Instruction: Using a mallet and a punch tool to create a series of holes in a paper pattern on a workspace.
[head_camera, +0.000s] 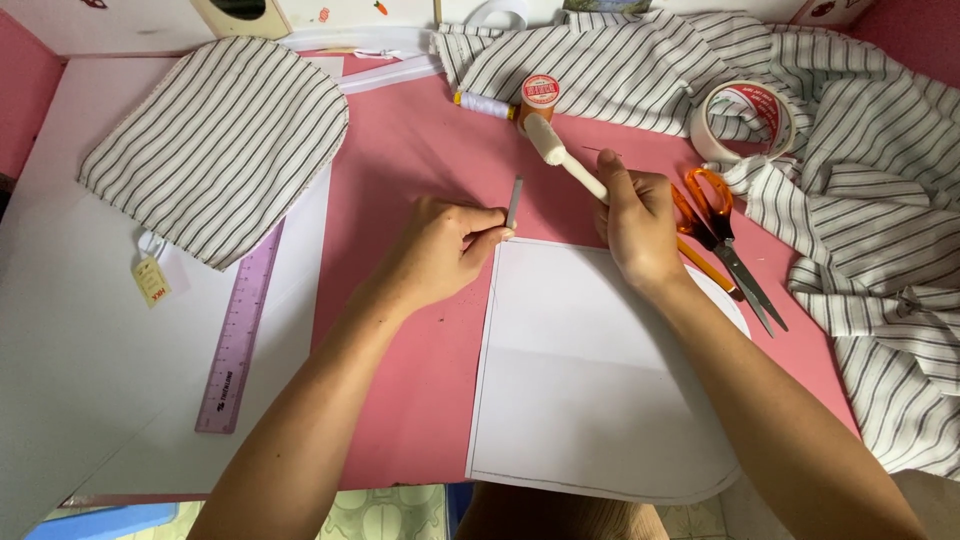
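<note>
My left hand (447, 245) pinches a small narrow grey strip (514, 203) upright at the top left corner of a white paper pattern piece (590, 370), which has a rounded lower right side and lies on the pink table (400, 180). My right hand (637, 222) grips a white stick-shaped tool (562, 155) with a thick padded tip that points up and left, held above the pattern's top edge.
Orange-handled scissors (722, 235) lie right of my right hand, a tape roll (745, 122) beyond them. A thread spool (540, 93) and white bobbin (485, 105) sit at the back. Striped fabric (870, 200) fills the right; a striped panel (215, 140) and purple ruler (240, 330) lie left.
</note>
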